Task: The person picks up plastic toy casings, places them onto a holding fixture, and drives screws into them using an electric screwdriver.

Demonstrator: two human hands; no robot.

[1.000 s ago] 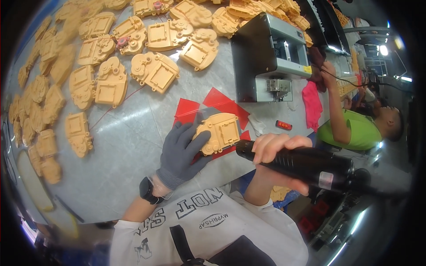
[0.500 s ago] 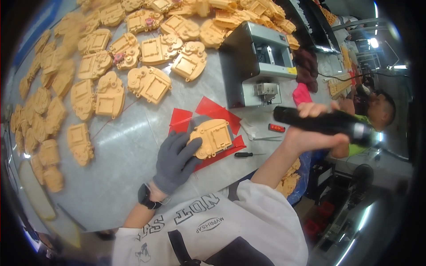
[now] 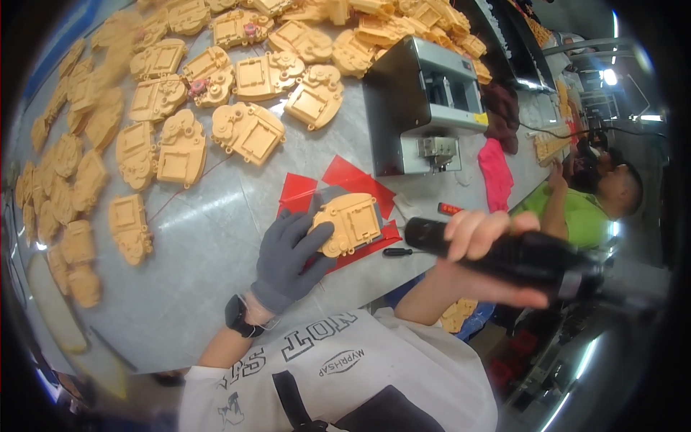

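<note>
My left hand (image 3: 288,252), in a grey glove with a black watch at the wrist, presses a tan plastic housing (image 3: 353,225) with a square recess. The housing rests on a grey block amid red sheets (image 3: 348,175) on the table. To the right, my bare right hand (image 3: 482,255) is wrapped round a black cylindrical electric screwdriver (image 3: 536,263), raised above the table's edge and blurred by motion at its far end. A small black-handled screwdriver (image 3: 397,252) lies between the housing and this tool.
Many tan housings (image 3: 248,133) cover the back and left of the grey table (image 3: 216,288). A black and silver machine (image 3: 417,108) stands behind the red sheets. Beside it lies a pink cloth (image 3: 495,173). A co-worker in a green top (image 3: 568,216) sits at the far right.
My right hand has swung the electric screwdriver left and down, nearer to the housing. My left hand stays on the housing. The whole view has shifted slightly.
</note>
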